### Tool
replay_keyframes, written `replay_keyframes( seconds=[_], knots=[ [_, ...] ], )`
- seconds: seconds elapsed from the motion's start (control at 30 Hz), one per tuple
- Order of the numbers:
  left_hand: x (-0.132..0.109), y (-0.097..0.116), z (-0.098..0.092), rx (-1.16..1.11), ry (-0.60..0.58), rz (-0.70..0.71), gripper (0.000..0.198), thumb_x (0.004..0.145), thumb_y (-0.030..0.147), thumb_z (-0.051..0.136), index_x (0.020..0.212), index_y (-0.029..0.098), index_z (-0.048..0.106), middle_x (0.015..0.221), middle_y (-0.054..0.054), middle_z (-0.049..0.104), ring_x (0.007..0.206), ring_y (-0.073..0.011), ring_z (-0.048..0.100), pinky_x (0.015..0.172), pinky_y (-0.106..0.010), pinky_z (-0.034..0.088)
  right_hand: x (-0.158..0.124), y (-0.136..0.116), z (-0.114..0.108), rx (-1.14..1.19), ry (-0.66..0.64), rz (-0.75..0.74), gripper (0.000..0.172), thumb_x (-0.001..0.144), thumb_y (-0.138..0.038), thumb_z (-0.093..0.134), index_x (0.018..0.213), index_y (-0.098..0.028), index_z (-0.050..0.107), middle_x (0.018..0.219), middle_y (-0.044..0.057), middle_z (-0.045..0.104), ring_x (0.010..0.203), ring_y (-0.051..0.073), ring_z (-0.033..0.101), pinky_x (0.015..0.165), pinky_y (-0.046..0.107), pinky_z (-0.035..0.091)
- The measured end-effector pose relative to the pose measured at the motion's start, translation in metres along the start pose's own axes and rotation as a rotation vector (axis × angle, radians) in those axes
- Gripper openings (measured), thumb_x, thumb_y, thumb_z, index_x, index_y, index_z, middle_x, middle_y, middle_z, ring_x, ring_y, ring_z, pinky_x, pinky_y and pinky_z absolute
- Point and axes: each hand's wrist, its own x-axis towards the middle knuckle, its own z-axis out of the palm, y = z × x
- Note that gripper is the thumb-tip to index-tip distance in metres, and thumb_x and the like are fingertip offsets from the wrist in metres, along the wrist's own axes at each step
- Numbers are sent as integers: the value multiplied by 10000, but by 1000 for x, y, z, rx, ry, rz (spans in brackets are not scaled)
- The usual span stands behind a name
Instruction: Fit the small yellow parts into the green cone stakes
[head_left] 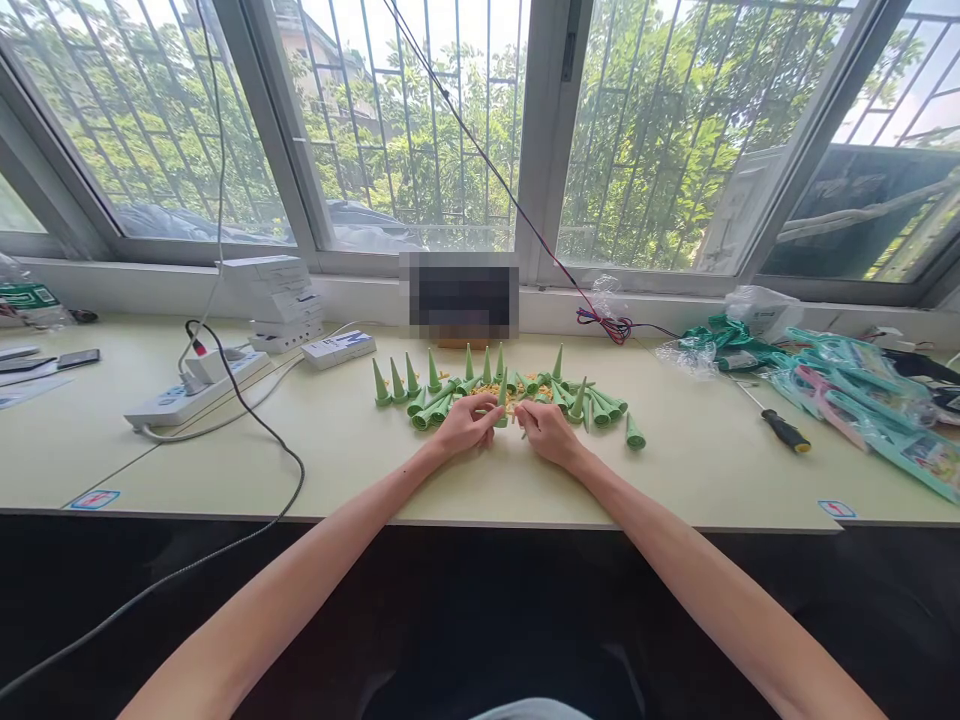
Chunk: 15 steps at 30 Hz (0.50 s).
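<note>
My left hand [471,424] is closed around a green cone [502,392], which points upward between its fingers. Close beside it, my right hand [547,430] has its fingers pinched together near the cone; a thin yellowish piece [513,410] shows at the fingertips, too small to make out fully. Beyond both hands lies a pile of small yellow-orange pieces [484,391], partly hidden by more green cones. Several cones stand upright, such as the cone at the left [380,384]. Others lie on their sides, among them a single cone [634,432] to the right.
On the left are a white power strip [180,395] with cables, stacked white boxes [281,300] and a flat white box [337,348]. A blurred dark object [461,295] stands at the back. To the right lie a screwdriver [785,430] and teal plastic packaging [862,400].
</note>
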Motion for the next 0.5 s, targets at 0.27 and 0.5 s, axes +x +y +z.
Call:
replay_keyframes(
  seconds=[0.27, 0.5],
  knots=[
    [2, 2, 0, -11, 11, -10, 333, 869, 468, 585, 860, 136, 561, 729, -19, 608, 411, -88, 568, 373, -193, 402, 0, 0, 1, -1, 12, 34, 383, 991, -364, 361, 674, -188, 484, 614, 0, 546, 570, 124, 482, 600, 248, 355],
    [3, 7, -1, -51, 57, -56, 345, 853, 490, 595, 824, 152, 538, 555, 17, 557, 414, -112, 552, 366, -197, 384, 1, -3, 1, 70, 34, 78, 247, 897, -397, 566, 1016, -181, 565, 902, 40, 649, 512, 95, 473, 580, 259, 414]
  ],
)
